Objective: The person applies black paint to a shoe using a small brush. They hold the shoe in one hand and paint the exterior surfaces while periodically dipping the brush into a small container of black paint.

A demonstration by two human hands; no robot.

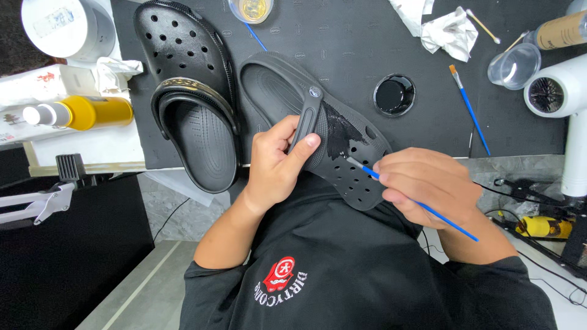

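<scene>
My left hand (275, 165) grips a black clog (318, 131) by its strap, thumb pressed across it, while my right hand (428, 183) holds a blue-handled paintbrush (422, 205) with its tip on the clog's glossy wet patch. Beyond my left hand lies a second black clog (192, 91); beyond my right, an open pot of black paint (394, 95).

My left grip (275, 165) is boxed in by the second clog (192, 91) just beside it. Past my right grip (428, 186) the dark desk (342, 43) is open up to the paint lid (394, 95) and spare brush (469, 110). Cup (513, 66) and white dryer (559, 91) crowd the far right.
</scene>
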